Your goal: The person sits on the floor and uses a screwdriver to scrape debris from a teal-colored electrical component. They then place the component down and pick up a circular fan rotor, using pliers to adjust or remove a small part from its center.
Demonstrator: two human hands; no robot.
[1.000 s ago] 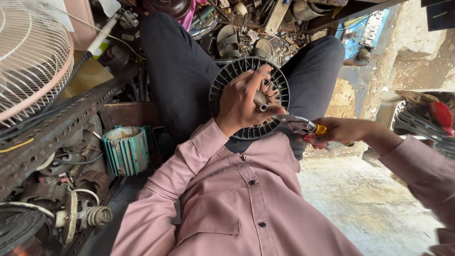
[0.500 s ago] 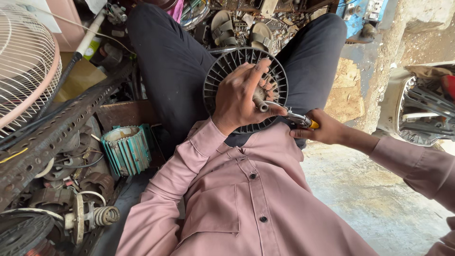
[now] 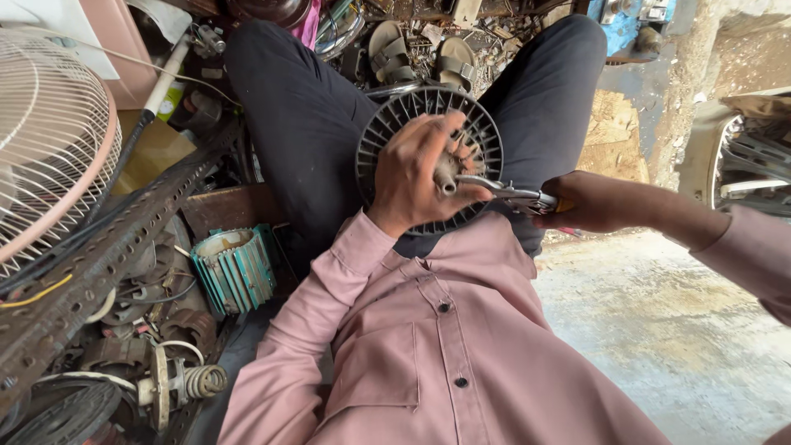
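**Finned disc held on the lap, pliers at the shaft**

The round dark grey ribbed metal fan-motor disc (image 3: 387, 136) rests on the lap, between the thighs, face up. The left hand (image 3: 420, 173) lies over its centre, fingers curled around the short grey steel shaft (image 3: 446, 180), which points up towards the camera. The right hand (image 3: 597, 202) is closed round the handles of the steel long-nose pliers (image 3: 507, 192). Their long axis runs level from the right; the tips meet the shaft just beside the left thumb. The left hand is nearer the disc.

A teal finned motor housing (image 3: 235, 268) and a white wire fan guard (image 3: 45, 144) stand well apart, to the left.
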